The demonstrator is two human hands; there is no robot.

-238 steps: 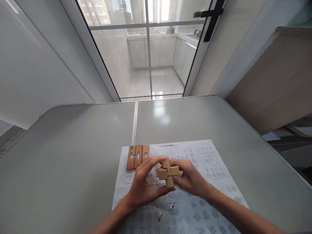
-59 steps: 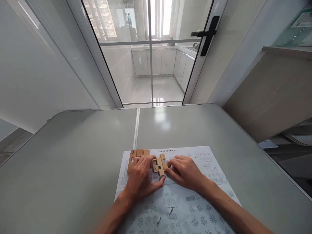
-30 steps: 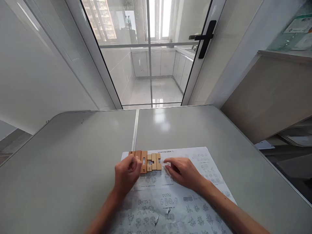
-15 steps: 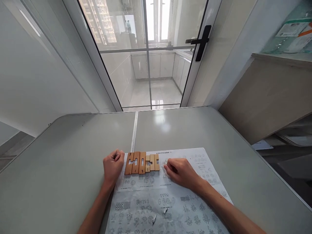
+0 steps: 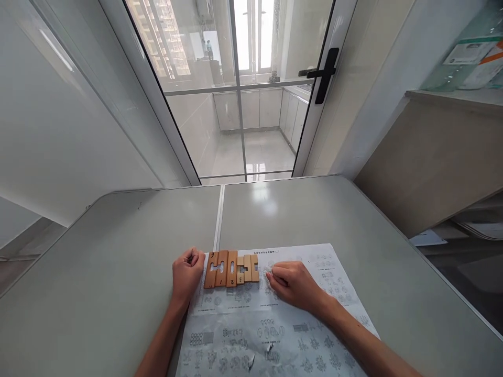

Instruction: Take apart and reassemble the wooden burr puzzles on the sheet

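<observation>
Moved left from over the three darker wooden pieces (image 5: 220, 280) since a second ago, the left hand (image 5: 186, 275) now rests just beside them in a loose fist; the right hand (image 5: 294, 283), well apart from it and also curled, sits slightly farther off, right of the three lighter wooden pieces (image 5: 248, 264). All six form one left-to-right row between the hands, long axes pointing away from the person, on one printed sheet (image 5: 220, 321).
</observation>
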